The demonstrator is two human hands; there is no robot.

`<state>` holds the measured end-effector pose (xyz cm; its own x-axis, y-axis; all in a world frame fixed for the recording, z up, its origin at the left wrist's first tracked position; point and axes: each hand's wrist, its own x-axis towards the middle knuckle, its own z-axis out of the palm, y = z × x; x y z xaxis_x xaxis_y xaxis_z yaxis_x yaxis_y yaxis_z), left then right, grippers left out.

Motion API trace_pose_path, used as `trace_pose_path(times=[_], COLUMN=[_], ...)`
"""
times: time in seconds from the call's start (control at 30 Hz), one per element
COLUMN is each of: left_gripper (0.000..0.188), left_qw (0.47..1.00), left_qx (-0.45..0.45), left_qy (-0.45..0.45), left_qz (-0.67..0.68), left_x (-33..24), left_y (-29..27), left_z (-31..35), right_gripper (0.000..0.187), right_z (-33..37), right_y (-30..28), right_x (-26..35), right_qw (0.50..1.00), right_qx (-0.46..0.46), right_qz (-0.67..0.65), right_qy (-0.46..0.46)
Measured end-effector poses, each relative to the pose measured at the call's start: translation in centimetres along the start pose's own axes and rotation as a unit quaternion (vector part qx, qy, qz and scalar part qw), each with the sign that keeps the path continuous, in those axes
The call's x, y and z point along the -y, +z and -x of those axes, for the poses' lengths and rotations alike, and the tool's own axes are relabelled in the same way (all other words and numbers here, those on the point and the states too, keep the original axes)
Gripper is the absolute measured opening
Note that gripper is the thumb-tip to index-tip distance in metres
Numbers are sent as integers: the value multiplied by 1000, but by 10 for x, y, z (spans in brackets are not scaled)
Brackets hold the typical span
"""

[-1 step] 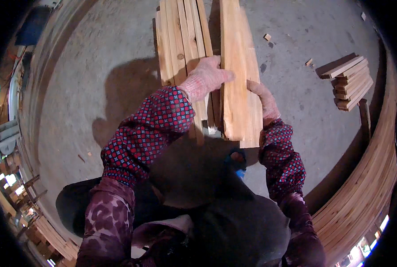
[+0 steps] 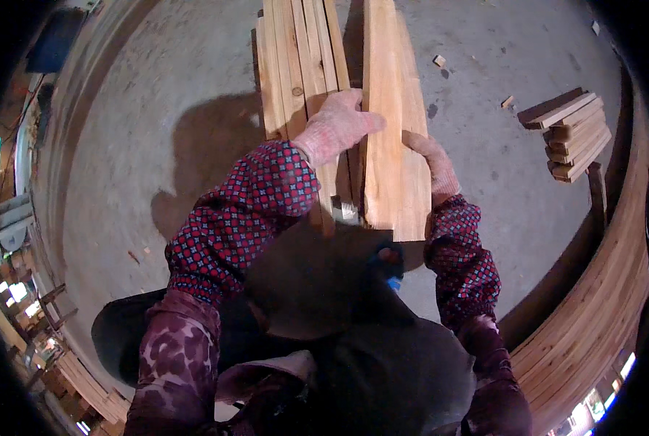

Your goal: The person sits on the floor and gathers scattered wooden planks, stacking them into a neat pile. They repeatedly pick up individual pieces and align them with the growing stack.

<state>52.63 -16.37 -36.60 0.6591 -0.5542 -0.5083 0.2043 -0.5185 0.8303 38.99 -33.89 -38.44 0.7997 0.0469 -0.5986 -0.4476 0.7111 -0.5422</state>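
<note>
- Down at the bottom, the dark lap cloth (image 2: 397,370) takes up a ton of room and hides the near ends of some wood strips (image 2: 295,73).
- Off to the right, a big pile of long planks (image 2: 586,312) boxes in that side.
- Pale boards (image 2: 386,174) sit between the hands; their near end looked jagged and smeared a moment ago, now it's a cleaner line. Hands have barely budged.
- Right hand (image 2: 435,163), gloved: grip's curled round the right edge, fingertips on top.
- Left hand (image 2: 335,127), same pinkish glove: grasping the left edge, thumb on the face, some fingers hidden.
- Boards look light honey-coloured, the right one a bit lower at the near end, running out the top of the view.
- Farther out on the grey floor (image 2: 499,182): short wood blocks (image 2: 579,138) stacked up, plus a couple of wood scraps (image 2: 438,61).
</note>
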Motion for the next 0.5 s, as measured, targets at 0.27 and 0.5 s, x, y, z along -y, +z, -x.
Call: trace_pose_path(times=[0.27, 0.5], left_gripper=[54, 48], left_qw=[993, 982], left_qx=[-77, -123], left_qy=[60, 103], left_qz=[-63, 98], left_x=[-19, -21], left_y=[10, 48], left_z=[13, -7], right_gripper=[40, 35], right_z=[6, 18], right_y=[-19, -58], right_x=[4, 9], right_qw=[974, 933], right_qx=[-130, -230], right_qz=[170, 211], right_qy=[-76, -177])
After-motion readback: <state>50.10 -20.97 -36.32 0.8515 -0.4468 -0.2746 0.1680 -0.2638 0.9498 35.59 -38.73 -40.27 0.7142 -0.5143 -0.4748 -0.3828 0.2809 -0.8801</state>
